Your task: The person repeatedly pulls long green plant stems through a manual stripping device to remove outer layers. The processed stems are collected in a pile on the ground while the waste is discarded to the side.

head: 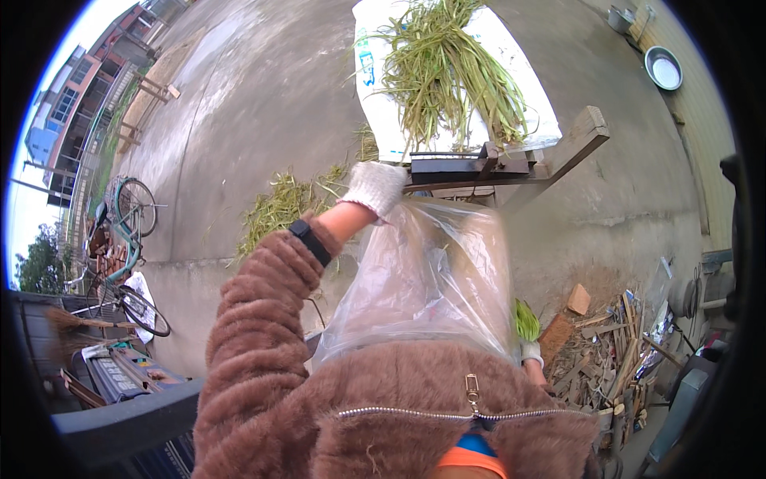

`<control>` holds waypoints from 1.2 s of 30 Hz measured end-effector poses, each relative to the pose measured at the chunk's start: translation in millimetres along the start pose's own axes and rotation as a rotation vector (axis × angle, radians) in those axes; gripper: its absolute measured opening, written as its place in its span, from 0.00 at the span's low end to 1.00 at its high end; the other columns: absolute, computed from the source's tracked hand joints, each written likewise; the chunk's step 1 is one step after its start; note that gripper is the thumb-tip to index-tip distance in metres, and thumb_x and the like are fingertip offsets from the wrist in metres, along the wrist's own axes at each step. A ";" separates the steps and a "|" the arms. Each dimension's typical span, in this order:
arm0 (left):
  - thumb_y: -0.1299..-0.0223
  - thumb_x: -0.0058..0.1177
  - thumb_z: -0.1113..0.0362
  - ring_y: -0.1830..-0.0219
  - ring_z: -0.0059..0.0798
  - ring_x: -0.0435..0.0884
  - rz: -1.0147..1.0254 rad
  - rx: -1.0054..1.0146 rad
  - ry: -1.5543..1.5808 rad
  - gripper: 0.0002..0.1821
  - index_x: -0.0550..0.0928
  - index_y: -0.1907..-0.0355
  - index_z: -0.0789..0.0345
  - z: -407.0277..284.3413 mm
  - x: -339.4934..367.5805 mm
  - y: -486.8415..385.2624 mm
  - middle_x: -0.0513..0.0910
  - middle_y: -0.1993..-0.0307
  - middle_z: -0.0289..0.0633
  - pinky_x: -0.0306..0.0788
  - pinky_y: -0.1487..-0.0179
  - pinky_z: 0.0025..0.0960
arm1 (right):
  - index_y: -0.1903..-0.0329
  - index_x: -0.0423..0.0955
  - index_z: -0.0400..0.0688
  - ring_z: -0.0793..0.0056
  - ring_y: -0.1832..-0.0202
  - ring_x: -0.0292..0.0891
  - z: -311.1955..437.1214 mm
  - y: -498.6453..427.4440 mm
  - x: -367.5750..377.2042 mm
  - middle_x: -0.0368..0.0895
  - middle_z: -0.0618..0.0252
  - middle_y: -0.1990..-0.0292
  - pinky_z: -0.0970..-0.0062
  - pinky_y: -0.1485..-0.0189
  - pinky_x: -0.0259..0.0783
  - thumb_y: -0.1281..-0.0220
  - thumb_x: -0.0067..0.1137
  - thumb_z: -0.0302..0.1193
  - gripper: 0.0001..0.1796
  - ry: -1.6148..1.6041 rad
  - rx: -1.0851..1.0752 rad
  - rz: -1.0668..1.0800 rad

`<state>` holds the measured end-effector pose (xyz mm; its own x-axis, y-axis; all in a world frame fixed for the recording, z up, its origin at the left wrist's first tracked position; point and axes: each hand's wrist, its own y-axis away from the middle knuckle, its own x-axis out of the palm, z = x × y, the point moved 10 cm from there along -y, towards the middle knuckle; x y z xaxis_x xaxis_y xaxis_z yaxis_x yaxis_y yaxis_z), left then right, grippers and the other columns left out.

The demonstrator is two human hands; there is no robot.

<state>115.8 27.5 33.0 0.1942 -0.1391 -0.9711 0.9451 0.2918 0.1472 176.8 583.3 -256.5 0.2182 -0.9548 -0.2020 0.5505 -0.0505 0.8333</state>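
My left hand (378, 187), in a whitish knit glove, is at the left end of a wooden stand with a dark metal part (467, 169); its fingers are hidden from view. Low on the right, my gloved right hand (530, 349) grips a small bunch of green stalks (526, 322) beside my body. Clear plastic sheeting (419, 287) covers my lap. Beyond the stand, a heap of long green stalks (449, 78) lies on a white woven sack (374, 114).
Green scraps (278, 206) lie on the concrete at the left. A brick (578, 299) and a wood-scrap pile (616, 353) are at the right. Farther off are a metal basin (663, 68), a bicycle (128, 239) and a straw broom (66, 320).
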 end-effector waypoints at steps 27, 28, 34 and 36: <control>0.28 0.47 0.50 0.78 0.35 0.77 -0.036 -0.209 1.384 0.20 0.81 0.66 0.65 -65.3 40.8 48.1 0.78 0.79 0.42 0.71 0.71 0.38 | 0.45 0.74 0.36 0.71 0.57 0.82 250.5 77.6 87.3 0.84 0.61 0.55 0.73 0.53 0.75 0.45 0.70 0.25 0.24 0.042 -0.738 -0.029; 0.27 0.47 0.50 0.74 0.40 0.79 -0.010 -0.055 1.279 0.20 0.81 0.65 0.66 -75.6 28.8 72.0 0.79 0.76 0.46 0.72 0.66 0.41 | 0.45 0.75 0.37 0.71 0.56 0.82 275.9 103.4 105.6 0.84 0.61 0.54 0.72 0.53 0.76 0.45 0.69 0.25 0.24 0.087 -0.939 -0.021; 0.28 0.47 0.53 0.66 0.50 0.80 0.279 0.060 1.149 0.18 0.81 0.64 0.67 -84.4 9.9 202.7 0.80 0.68 0.54 0.73 0.60 0.45 | 0.41 0.74 0.42 0.68 0.55 0.79 324.3 240.2 270.1 0.78 0.58 0.49 0.70 0.56 0.79 0.39 0.61 0.34 0.23 0.395 -2.030 0.125; 0.28 0.49 0.54 0.66 0.51 0.80 0.289 0.083 1.094 0.17 0.81 0.61 0.67 -68.2 3.8 215.2 0.80 0.68 0.54 0.73 0.60 0.45 | 0.39 0.72 0.43 0.68 0.56 0.78 336.1 233.7 321.1 0.75 0.57 0.47 0.69 0.59 0.81 0.35 0.56 0.41 0.25 0.335 -1.875 0.480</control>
<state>302.1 154.3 48.1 0.1129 0.8371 -0.5353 0.9246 0.1088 0.3652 104.7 166.5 46.3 0.5786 -0.6971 -0.4235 0.3773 0.6891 -0.6188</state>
